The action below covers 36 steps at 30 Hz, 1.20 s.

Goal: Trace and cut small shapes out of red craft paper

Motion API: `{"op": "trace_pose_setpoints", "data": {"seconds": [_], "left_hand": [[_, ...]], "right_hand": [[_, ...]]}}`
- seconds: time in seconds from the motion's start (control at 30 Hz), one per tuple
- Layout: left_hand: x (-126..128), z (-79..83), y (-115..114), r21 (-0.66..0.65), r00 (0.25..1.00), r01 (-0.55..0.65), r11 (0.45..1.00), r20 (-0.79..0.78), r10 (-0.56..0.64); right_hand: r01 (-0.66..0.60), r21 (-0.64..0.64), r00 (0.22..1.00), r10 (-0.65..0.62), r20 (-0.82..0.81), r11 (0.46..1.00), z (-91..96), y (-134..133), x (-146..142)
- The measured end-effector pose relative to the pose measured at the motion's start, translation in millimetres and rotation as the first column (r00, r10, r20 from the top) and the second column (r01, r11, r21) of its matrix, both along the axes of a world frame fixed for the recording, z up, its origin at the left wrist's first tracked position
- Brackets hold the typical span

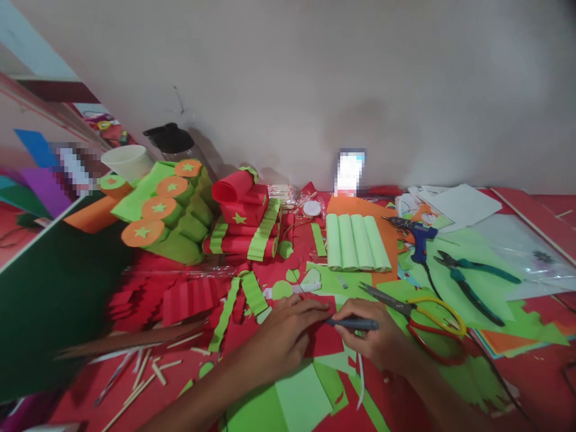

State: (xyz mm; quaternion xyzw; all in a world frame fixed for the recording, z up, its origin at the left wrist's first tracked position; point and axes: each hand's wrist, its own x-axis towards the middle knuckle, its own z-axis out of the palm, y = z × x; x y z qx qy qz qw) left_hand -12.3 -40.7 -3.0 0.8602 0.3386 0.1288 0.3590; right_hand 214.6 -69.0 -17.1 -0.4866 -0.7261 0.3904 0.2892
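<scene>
My right hand (378, 336) is closed around a dark grey pen (360, 324), which lies nearly level with its tip end pointing left. Beneath both hands is a piece of red paper (333, 345). My left hand (288, 330) rests on that paper, fingers stretched toward the pen's tip end; its fingertips are partly hidden. A pair of scissors (405, 309) with yellow and red handles lies just beyond my right hand. Green paper strips (254, 294) and a green paper disc (282, 290) lie close to my left hand.
Orange-and-green paper rolls (157, 210) and a red paper model (245, 216) stand back left. Pale green rolls (357, 243), a blue glue gun (420, 237) and teal-handled pliers (472, 279) lie right. A lit phone (350, 171) leans on the wall. Wooden sticks (144, 375) lie front left.
</scene>
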Motion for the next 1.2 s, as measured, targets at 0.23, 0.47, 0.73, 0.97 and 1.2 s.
{"op": "trace_pose_setpoints", "data": {"seconds": [0.23,0.47,0.73,0.97,1.2], "left_hand": [[0.5,0.3,-0.4,-0.023,1.0,-0.008,1.0,0.002,0.008],[-0.8,3.6,-1.4,-0.055,0.998,-0.049,0.997,-0.044,0.047],[-1.8,-0.1,-2.8,0.007,0.995,-0.063,0.998,-0.082,0.063],[5.5,7.0,-13.6,0.155,0.979,0.021,0.988,-0.203,0.011],[25.4,0.0,-57.1,0.409,0.953,0.053,0.911,-0.294,0.076]], "right_hand": [[-0.01,-0.009,1.0,0.01,-0.003,1.0,1.6,0.4,-1.5],[0.097,0.025,0.995,-0.097,0.032,0.995,3.7,-5.3,5.9],[-0.046,0.193,0.984,0.011,0.18,0.98,5.3,-1.3,2.9],[-0.138,0.214,0.952,0.07,0.299,0.967,4.3,0.1,-0.7],[-0.105,0.174,0.938,0.04,0.345,0.979,9.3,1.8,-5.7]]}}
